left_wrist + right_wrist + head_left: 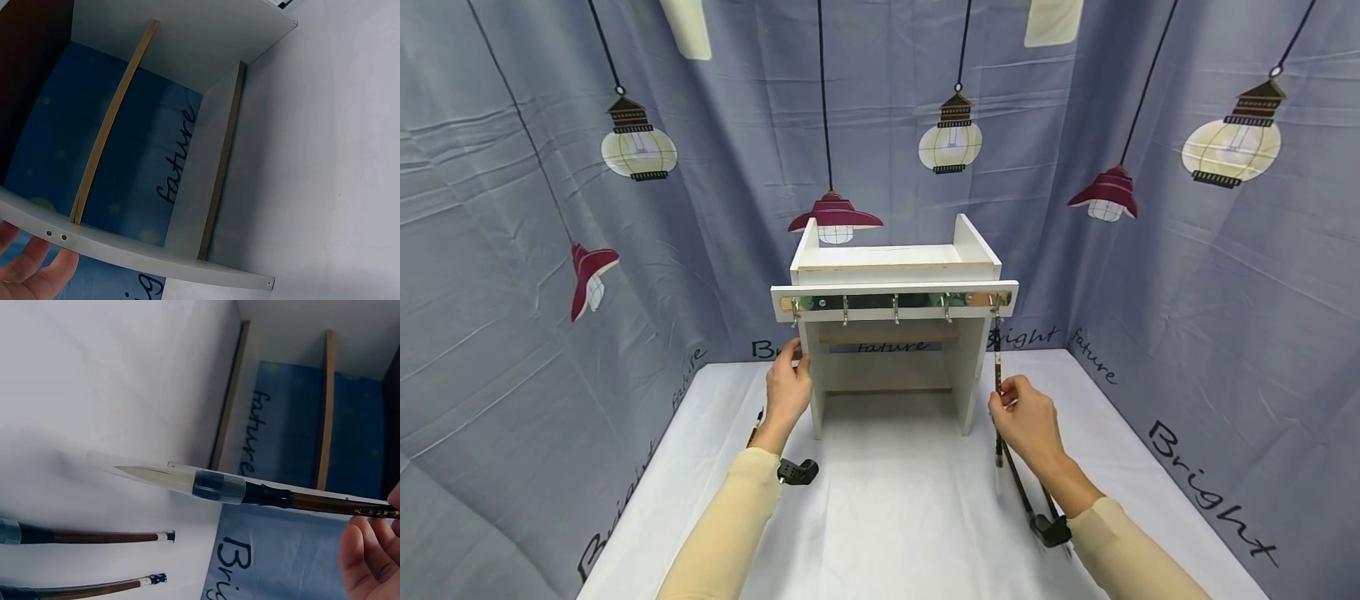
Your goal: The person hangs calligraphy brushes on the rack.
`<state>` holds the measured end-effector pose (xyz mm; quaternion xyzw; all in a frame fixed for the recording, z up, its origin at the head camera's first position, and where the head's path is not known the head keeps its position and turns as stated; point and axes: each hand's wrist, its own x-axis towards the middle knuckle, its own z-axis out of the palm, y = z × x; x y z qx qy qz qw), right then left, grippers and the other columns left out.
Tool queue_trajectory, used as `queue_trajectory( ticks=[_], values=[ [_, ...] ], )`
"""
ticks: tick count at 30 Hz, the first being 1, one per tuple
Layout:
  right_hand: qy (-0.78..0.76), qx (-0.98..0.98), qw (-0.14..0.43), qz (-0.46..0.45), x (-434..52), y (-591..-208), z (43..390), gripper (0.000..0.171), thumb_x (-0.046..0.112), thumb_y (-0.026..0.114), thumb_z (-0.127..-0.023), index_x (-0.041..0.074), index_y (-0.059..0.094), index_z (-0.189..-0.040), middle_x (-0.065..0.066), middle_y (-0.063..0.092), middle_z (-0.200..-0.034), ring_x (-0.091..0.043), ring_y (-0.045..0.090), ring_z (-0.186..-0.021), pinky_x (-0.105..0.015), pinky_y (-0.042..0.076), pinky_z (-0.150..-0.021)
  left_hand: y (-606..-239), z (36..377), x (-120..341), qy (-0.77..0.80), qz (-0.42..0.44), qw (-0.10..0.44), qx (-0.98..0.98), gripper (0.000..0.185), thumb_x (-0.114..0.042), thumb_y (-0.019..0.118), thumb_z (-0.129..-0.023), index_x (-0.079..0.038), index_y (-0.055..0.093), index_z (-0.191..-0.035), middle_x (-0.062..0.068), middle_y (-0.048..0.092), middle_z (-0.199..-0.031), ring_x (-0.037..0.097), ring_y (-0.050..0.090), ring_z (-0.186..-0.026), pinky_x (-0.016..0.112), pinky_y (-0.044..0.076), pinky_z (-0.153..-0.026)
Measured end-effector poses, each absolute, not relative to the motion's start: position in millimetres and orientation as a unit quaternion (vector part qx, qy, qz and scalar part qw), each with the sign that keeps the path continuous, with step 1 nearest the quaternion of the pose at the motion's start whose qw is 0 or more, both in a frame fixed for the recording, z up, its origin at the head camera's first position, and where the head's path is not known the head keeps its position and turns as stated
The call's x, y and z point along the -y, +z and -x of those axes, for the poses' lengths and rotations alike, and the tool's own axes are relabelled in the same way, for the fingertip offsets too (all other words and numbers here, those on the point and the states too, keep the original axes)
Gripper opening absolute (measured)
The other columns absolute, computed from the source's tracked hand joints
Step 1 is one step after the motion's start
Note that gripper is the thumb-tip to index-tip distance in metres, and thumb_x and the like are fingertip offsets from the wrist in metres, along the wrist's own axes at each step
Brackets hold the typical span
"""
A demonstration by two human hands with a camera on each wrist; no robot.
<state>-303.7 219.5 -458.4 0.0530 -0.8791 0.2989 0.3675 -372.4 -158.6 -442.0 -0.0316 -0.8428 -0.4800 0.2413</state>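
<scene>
Item: white rack [895, 275] with hook rail, standing on the white table [887, 517].

Left hand [788, 390]: my fingers lie relaxed against its left side panel; the left wrist view shows fingertips [37, 265] under the panel's edge.

Right hand [1026, 421]: I pinch a calligraphy brush [997, 367] hanging from the rightmost hook [997, 307]. Only the right wrist view shows its clear-capped tip [156, 476] and two more brushes [94, 537] lying on the table.

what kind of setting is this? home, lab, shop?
Most likely a staged recording booth, not a lived-in room. A lamp-print backdrop cloth wraps three sides, a white cloth covers the table, and the only furniture is a small white hook rack with calligraphy brushes beside it.
</scene>
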Motion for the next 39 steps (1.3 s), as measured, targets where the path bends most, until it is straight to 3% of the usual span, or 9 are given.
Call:
queue_trajectory(
  ticks=[21,39],
  values=[
    [0.305,0.879,0.363,-0.054,-215.8,-462.4,313.6,0.01,0.007,0.069,-0.087,0.002,0.061,-0.09,-0.012,0.072,-0.075,-0.025,0.068,-0.061,-0.043,0.051,-0.059,-441.3,371.7,159.4,-0.476,0.036,0.238,0.846,0.04,-0.017,0.05,-0.109,-0.005,0.052,-0.147,0.02,0.064,-0.131,0.039,0.069,-0.106,0.051,0.057,-0.082],
    [0.332,0.893,0.303,-0.011,-213.3,-462.5,318.0,0.012,0.017,0.065,-0.093,0.006,0.061,-0.096,-0.011,0.074,-0.082,-0.025,0.072,-0.069,-0.037,0.052,-0.063,-442.0,373.5,159.3,-0.48,0.027,0.229,0.846,0.041,-0.018,0.049,-0.11,-0.007,0.05,-0.149,0.019,0.063,-0.134,0.039,0.068,-0.11,0.051,0.056,-0.086]
  ],
)
